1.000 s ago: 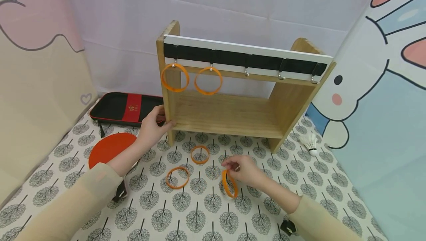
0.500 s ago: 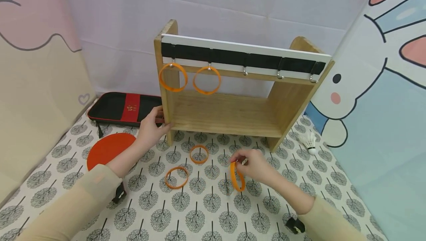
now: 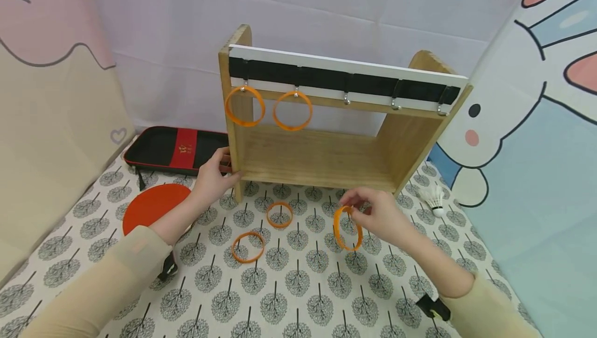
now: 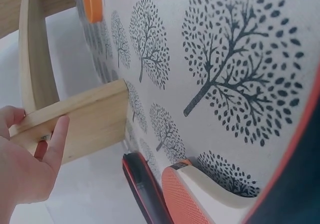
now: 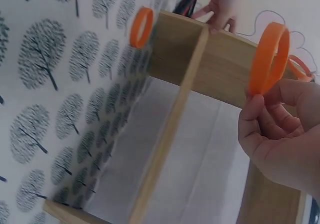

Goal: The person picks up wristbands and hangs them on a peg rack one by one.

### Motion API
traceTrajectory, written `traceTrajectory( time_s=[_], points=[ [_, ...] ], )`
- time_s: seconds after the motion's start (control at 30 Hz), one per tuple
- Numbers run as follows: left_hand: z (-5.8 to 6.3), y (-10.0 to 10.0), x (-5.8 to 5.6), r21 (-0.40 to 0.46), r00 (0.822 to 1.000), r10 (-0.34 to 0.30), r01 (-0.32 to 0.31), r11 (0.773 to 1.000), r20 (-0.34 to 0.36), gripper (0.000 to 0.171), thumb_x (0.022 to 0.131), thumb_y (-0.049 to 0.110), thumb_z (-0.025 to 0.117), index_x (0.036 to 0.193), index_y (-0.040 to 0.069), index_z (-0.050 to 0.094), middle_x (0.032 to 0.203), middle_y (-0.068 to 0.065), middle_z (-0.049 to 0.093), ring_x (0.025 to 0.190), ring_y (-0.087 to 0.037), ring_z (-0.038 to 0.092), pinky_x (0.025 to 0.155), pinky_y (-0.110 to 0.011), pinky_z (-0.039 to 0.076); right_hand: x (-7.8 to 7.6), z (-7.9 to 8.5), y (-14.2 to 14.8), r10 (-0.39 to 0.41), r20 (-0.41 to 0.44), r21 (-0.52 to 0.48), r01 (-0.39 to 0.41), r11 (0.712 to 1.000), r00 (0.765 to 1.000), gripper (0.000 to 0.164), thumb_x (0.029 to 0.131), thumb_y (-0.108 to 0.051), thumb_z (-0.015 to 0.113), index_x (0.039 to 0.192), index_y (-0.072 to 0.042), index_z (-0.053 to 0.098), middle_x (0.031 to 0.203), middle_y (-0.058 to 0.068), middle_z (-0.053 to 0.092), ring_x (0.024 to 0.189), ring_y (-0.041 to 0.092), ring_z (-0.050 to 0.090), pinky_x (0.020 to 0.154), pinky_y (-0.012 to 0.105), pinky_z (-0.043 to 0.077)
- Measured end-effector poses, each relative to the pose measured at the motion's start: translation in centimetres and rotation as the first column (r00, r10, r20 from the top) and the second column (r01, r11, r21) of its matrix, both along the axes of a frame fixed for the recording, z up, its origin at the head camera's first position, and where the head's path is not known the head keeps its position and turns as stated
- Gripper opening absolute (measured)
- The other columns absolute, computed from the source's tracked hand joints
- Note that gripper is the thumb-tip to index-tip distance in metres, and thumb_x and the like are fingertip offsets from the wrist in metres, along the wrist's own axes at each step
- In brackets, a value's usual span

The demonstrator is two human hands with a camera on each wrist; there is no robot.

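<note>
Orange ring [image 5: 263,58] at the wooden rack's [image 3: 322,156] six o'clock, pinched in the right hand [image 3: 380,216]; left hand [image 3: 212,174] grips the rack at eight o'clock. Recommended: light pinch, rack braced.

Head view: highest and farthest back, above the near side of the table [image 3: 280,304], facing its far edge and angled down; spans the full width of the shelf [image 3: 317,154] plus the table's left and right edges. Left wrist view: close in at the left hand [image 3: 211,180], facing the far edge, rolled sideways so the table stands at frame right. Shared with head: that hand at the shelf's side, red paddle [image 3: 149,204], black case [image 3: 151,149]. Right wrist view: close behind the right hand [image 3: 380,213], rolled the opposite way, table at frame left, facing the far edge and far left corner. Shared with head: held orange ring [image 5: 262,56], shelf, both hands
</note>
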State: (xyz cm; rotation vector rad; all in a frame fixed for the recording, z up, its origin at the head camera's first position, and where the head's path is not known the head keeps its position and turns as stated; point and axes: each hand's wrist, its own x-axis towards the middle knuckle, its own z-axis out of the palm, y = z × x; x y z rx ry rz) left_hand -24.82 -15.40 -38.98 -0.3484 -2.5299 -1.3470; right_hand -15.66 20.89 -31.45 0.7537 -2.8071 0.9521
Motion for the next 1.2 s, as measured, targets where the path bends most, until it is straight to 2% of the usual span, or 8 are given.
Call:
traceTrajectory(
  time_s=[0.23,0.43,0.73,0.9,1.07,1.2],
  points=[
    [0.0,0.1,-0.1,0.032,0.999,-0.006,0.005,0.999,0.039,0.062,0.086,0.016,0.069,0.139,0.009,0.037,0.12,-0.017,0.053,0.096,-0.031,0.061,0.063,-0.035,0.059,-0.3,3.3,0.5,-0.024,-0.015,-0.039,0.023,0.999,1.0,0.022,0.083,0.005,0.059,0.099,-0.009,0.067,0.092,0.004,0.068,0.081,0.015,0.061,0.067,0.024,0.057],
    [-0.2,-0.1,-0.2,0.028,1.0,-0.01,0.009,1.0,0.024,0.062,0.086,0.015,0.07,0.139,0.009,0.037,0.118,-0.017,0.053,0.094,-0.032,0.062,0.06,-0.033,0.059,-0.6,6.8,0.8,-0.031,-0.111,-0.063,0.024,0.998,0.993,0.014,0.085,-0.003,0.067,0.099,-0.008,0.066,0.087,0.003,0.067,0.076,0.011,0.06,0.064,0.02,0.055],
    [0.0,0.0,-0.1,0.028,0.999,-0.022,0.021,0.999,0.041,0.061,0.087,0.015,0.068,0.139,0.009,0.037,0.12,-0.018,0.053,0.096,-0.032,0.061,0.061,-0.034,0.059,-0.8,11.7,0.7,-0.093,-0.201,-0.147,0.064,0.987,0.975,0.017,0.082,-0.011,0.073,0.097,-0.005,0.067,0.085,0.0,0.065,0.076,0.007,0.059,0.066,0.012,0.051],
    [0.0,-0.1,-0.1,0.031,0.999,-0.031,0.03,0.999,0.039,0.06,0.087,0.016,0.068,0.139,0.01,0.037,0.12,-0.017,0.052,0.094,-0.032,0.062,0.059,-0.033,0.059,-1.2,13.8,0.5,-0.095,-0.236,-0.212,0.044,0.976,0.967,0.016,0.081,-0.008,0.074,0.095,-0.004,0.067,0.083,-0.007,0.065,0.076,0.009,0.06,0.069,0.013,0.053],
    [0.1,-0.1,-0.1,0.029,0.999,-0.035,0.034,0.999,0.039,0.06,0.087,0.015,0.067,0.139,0.01,0.037,0.119,-0.017,0.052,0.094,-0.032,0.062,0.059,-0.033,0.059,-1.9,15.4,-0.1,-0.11,-0.245,-0.255,0.046,0.966,0.963,0.016,0.08,-0.009,0.074,0.094,-0.004,0.068,0.086,-0.004,0.066,0.079,0.009,0.062,0.073,0.013,0.053],
    [0.2,0.0,-0.1,0.022,0.999,-0.037,0.037,0.999,0.033,0.06,0.087,0.015,0.067,0.139,0.01,0.037,0.119,-0.018,0.053,0.095,-0.032,0.062,0.06,-0.033,0.059,-3.0,16.2,-0.5,-0.11,-0.248,-0.245,0.048,0.968,0.962,0.018,0.081,-0.014,0.075,0.096,-0.007,0.068,0.089,-0.003,0.065,0.08,0.011,0.062,0.073,0.013,0.051]
  ],
)
